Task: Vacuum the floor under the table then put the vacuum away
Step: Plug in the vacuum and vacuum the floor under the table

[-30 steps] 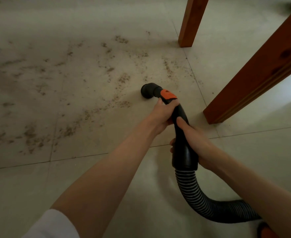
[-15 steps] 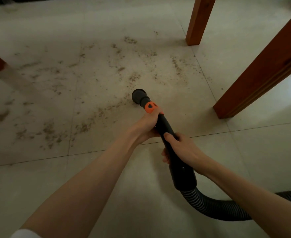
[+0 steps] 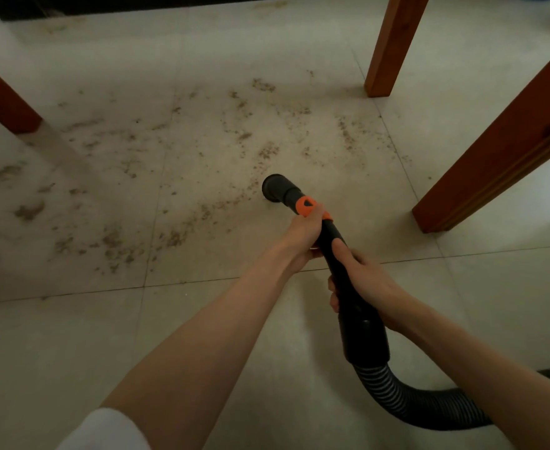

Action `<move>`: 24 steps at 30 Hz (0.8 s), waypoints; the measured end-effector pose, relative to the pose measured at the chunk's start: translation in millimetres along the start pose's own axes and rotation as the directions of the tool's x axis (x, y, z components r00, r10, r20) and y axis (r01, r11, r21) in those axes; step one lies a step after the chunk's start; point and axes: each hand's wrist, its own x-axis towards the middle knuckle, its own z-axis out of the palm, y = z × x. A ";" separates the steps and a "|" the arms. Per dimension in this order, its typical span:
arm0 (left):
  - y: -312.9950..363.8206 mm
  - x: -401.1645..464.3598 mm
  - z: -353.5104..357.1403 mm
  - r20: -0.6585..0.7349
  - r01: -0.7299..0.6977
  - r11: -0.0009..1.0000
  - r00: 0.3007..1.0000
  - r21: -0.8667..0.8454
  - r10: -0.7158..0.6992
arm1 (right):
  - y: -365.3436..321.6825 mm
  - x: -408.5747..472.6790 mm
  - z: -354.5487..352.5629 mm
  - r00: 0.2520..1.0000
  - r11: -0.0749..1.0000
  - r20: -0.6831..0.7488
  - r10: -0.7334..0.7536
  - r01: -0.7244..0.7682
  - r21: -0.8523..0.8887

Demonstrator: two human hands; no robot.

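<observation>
A black vacuum handle (image 3: 351, 284) with an orange slider (image 3: 305, 205) ends in a round black nozzle (image 3: 275, 187) that meets the pale tiled floor (image 3: 137, 336). My left hand (image 3: 302, 237) grips the handle just behind the orange part. My right hand (image 3: 369, 280) grips it lower down, above the collar. A ribbed black hose (image 3: 406, 401) curves from the collar off to the right. Brown crumbs and dirt (image 3: 176, 235) lie scattered over the tiles ahead and left of the nozzle.
Three reddish wooden table legs stand around the dirty patch: a near right leg (image 3: 494, 151), a far right leg (image 3: 387, 50) and a left leg (image 3: 1, 99). A dark strip (image 3: 104, 1) runs along the far edge.
The nozzle slid left across the tiles and sits at the edge of the crumb trail; the view shifted, bringing the left table leg into sight. Both hands keep their hold.
</observation>
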 end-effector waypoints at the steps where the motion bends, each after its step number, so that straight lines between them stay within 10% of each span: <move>1: -2.5 1.4 -1.2 -0.018 0.020 1.000 1.000 0.001 -0.020 | 0.7 0.6 2.2 1.000 1.000 0.005 0.009 -0.009 -0.025; 24: -0.4 28.6 8.3 0.031 0.064 0.997 0.998 -0.032 -0.063 | 4.8 26.9 -8.3 0.971 0.900 -0.196 -0.134 0.036 -0.434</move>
